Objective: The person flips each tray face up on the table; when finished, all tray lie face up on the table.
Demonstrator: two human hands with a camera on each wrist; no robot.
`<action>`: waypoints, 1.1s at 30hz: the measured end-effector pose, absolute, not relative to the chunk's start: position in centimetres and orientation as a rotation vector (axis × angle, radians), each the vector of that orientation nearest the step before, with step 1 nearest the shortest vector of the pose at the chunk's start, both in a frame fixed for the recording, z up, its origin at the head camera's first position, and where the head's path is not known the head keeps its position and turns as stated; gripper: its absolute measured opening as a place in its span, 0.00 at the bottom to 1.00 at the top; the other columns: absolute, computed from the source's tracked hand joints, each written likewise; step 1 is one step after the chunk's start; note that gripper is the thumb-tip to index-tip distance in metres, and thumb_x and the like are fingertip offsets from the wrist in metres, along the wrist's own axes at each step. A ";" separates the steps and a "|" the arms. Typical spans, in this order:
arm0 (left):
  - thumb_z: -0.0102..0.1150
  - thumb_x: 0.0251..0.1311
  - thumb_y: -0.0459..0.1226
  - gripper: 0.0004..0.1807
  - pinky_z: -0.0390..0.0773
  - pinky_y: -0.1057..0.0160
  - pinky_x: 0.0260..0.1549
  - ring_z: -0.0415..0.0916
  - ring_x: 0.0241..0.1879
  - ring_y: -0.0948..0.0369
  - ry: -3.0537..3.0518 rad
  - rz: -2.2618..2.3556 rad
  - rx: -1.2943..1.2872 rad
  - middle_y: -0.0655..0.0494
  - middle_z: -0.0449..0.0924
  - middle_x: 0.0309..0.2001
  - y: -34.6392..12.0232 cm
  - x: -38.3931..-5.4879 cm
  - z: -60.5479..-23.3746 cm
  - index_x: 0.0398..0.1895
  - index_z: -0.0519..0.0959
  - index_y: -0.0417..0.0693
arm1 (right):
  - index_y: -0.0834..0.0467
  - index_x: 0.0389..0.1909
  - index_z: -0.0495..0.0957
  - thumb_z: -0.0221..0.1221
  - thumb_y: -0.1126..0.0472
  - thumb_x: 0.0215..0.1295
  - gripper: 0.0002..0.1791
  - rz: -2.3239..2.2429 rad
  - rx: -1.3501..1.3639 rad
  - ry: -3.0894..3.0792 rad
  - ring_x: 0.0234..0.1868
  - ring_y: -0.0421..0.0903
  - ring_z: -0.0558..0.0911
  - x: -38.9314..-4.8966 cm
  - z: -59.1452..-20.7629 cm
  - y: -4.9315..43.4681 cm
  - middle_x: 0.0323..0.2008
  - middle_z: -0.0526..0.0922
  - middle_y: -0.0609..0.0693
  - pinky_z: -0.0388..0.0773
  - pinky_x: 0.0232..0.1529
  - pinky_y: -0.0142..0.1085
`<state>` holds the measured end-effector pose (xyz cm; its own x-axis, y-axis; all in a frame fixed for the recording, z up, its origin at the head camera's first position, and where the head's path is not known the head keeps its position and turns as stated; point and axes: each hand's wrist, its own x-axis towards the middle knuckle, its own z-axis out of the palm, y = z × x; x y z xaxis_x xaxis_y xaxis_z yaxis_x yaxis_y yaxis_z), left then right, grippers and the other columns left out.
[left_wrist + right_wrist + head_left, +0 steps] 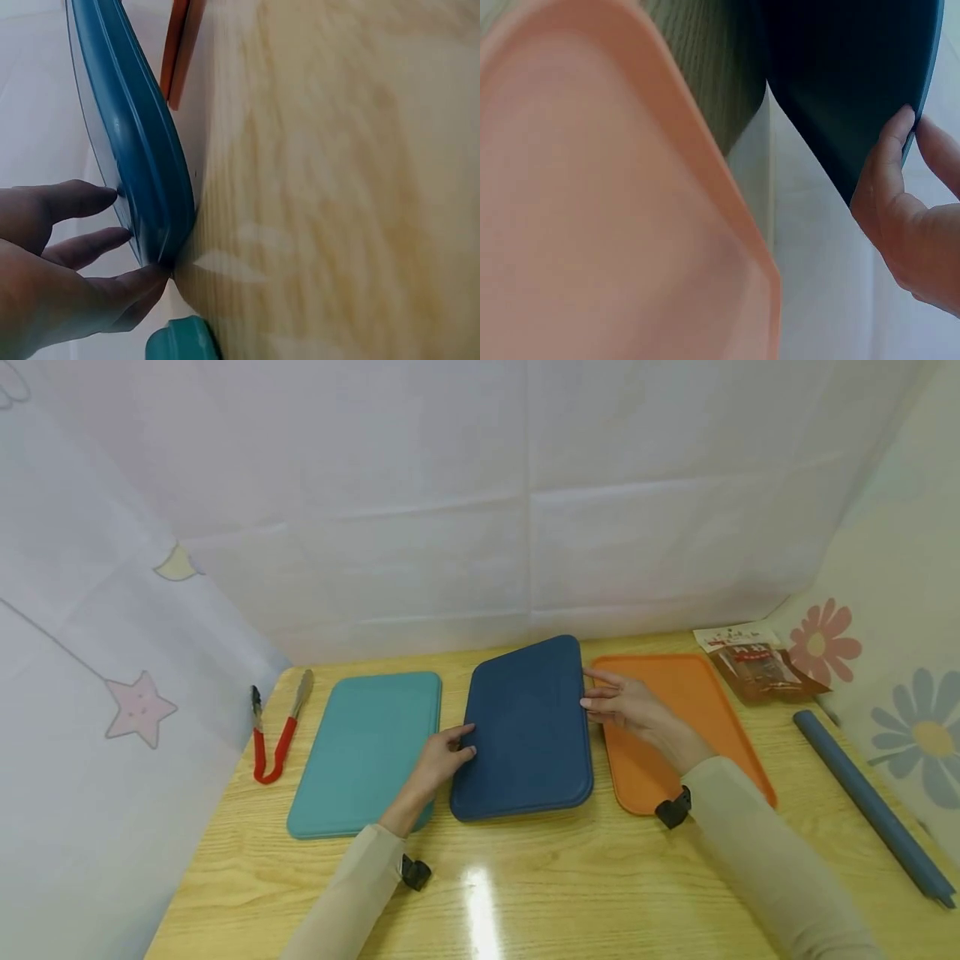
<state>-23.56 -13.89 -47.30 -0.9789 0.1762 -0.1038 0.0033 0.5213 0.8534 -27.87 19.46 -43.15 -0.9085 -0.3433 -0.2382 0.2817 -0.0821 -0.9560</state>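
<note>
A dark blue rectangular tray (525, 727) is tilted over the middle of the table, its right side raised higher than its left. My left hand (444, 758) holds its left edge, and the left wrist view shows the fingers (105, 289) at the low rim close to the tabletop. At the raised right edge, my right hand (633, 710) pinches the rim between thumb and fingers, as the right wrist view also shows. To the left lies a teal tray (367, 752), partly behind my left forearm. An orange tray (667, 693) lies under my right hand and wrist.
Red-handled tongs (273, 752) lie at the table's left edge. A brown food packet (761, 664) sits at the back right corner, and a long grey-blue roll (870, 802) runs along the right edge. Pale curtains (420, 527) close off the back and sides.
</note>
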 end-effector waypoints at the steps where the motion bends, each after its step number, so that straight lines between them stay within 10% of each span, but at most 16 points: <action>1: 0.56 0.67 0.32 0.26 0.73 0.45 0.55 0.65 0.64 0.41 2.560 1.464 0.160 0.38 0.64 0.67 -13.9 -23.6 -47.4 0.68 0.68 0.42 | 0.51 0.75 0.54 0.61 0.70 0.64 0.42 -2.031 -0.082 1.779 0.38 0.41 0.81 -27.9 -43.0 19.5 0.40 0.76 0.48 0.67 0.63 0.52; 12: 0.59 0.65 0.34 0.28 0.72 0.46 0.56 0.65 0.64 0.44 2.413 1.523 0.182 0.40 0.66 0.66 -15.0 -23.8 -47.6 0.68 0.69 0.47 | 0.48 0.77 0.49 0.59 0.70 0.65 0.44 -2.072 -0.211 1.744 0.38 0.43 0.79 -27.9 -41.0 18.6 0.46 0.71 0.52 0.79 0.46 0.36; 33: 0.62 0.62 0.32 0.35 0.78 0.51 0.51 0.68 0.62 0.44 1.906 1.702 0.260 0.35 0.60 0.68 -15.9 -20.1 -47.1 0.72 0.63 0.50 | 0.49 0.76 0.50 0.58 0.73 0.65 0.43 -2.232 -0.256 1.563 0.35 0.42 0.79 -26.4 -37.6 17.1 0.40 0.75 0.49 0.80 0.39 0.35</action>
